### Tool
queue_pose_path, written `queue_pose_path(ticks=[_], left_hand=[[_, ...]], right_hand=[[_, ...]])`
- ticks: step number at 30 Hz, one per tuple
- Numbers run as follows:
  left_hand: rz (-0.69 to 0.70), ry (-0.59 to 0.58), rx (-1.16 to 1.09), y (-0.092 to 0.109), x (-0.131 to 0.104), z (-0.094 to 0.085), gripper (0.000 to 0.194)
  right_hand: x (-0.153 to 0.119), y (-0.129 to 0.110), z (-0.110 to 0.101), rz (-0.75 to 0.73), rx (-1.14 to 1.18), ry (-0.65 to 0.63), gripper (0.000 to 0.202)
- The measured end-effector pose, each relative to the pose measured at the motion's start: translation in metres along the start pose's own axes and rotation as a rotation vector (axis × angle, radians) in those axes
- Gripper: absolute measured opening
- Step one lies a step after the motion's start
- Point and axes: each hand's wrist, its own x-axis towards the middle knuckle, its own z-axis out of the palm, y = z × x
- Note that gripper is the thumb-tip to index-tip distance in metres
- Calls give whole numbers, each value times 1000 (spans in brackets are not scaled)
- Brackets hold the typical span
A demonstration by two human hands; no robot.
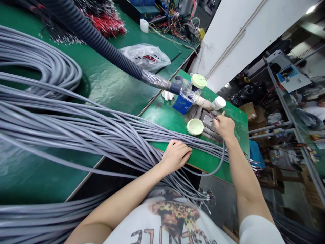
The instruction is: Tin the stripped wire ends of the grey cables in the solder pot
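My right hand [224, 126] is closed on the end of a grey cable [221, 159], and thin wires at its tip reach over a small metal pot [207, 120] with a dull, dirty surround. From that hand the cable loops down and back toward my left wrist. My left hand [177, 154] lies on a long bundle of grey cables [132, 130], its fingers curled over them; what is under the palm is hidden. Between the hands stands a pale green round dish [195, 126]. Behind the pot, a taped hose nozzle [204, 102] points toward it.
A dark corrugated hose [101, 47] crosses above the green table [106, 81]. A blue box [182, 103], a yellow-green lid [199, 81] and a white cup [219, 102] stand near the pot. More cable ends [207, 196] hang below the front edge. A plastic bag [147, 57] lies farther back.
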Motion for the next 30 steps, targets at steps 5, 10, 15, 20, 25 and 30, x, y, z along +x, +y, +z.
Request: queue_pose_path(ticks=[5, 10, 15, 20, 25, 30], left_hand=[[-2, -13, 1, 0, 1, 0, 18], [-10, -14, 0, 0, 1, 0, 18], [-4, -8, 5, 0, 1, 1, 18], [-13, -5, 3, -1, 1, 2, 18], [-52, 127, -170, 1, 0, 2, 15], [-339, 248, -882, 29, 9, 15, 22]], right_hand=[[8, -3, 18, 15, -61, -72, 30], [11, -4, 28, 3, -64, -93, 31], [13, -3, 34, -2, -32, -71, 30], [-1, 8, 13, 60, 352, 33, 26], [-61, -5, -27, 149, 1129, 40, 34], [-123, -47, -37, 218, 1524, -72, 35]])
